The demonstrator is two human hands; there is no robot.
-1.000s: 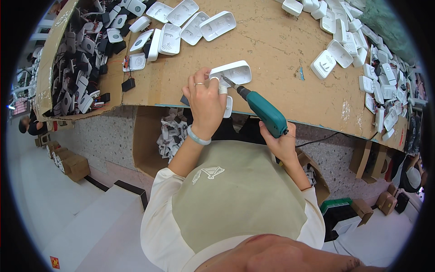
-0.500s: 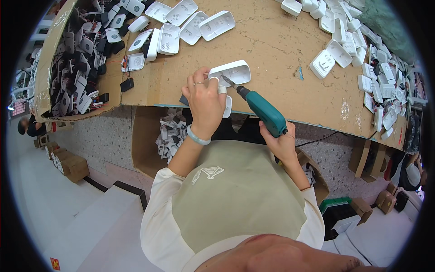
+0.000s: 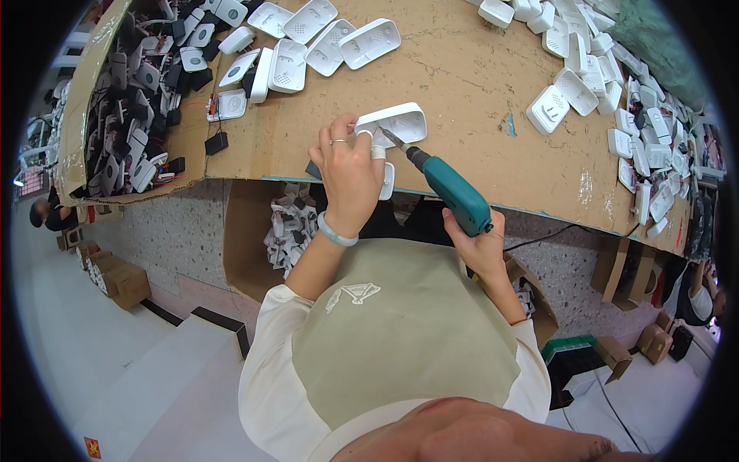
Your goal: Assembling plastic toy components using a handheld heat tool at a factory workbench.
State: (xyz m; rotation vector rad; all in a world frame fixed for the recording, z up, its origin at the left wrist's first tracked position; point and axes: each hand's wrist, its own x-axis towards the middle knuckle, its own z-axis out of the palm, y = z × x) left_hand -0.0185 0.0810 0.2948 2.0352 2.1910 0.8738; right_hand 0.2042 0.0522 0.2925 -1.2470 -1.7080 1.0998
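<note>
My left hand (image 3: 349, 171) is closed on the near left end of a white plastic housing (image 3: 408, 123), an open shell lying on the cardboard-covered table. In my right hand (image 3: 483, 245) is a green electric screwdriver (image 3: 456, 192), gripped at its rear end. Its bit slants to the upper left and reaches inside the shell, close to my left fingers; the exact spot of its tip is hard to make out. Just below my left hand a white part (image 3: 387, 182) shows at the table edge, partly hidden, with a small dark block (image 3: 312, 170) on the other side.
Several open white shells (image 3: 369, 43) lie at the far left of the table. A cardboard box (image 3: 75, 138) full of white and black parts stands left. White housings (image 3: 593, 73) pile up at the right. A box (image 3: 245, 239) of white pieces sits below the table edge.
The rear of the screwdriver and my right hand have shifted slightly right and down. My left hand and the shell stay almost where they were.
</note>
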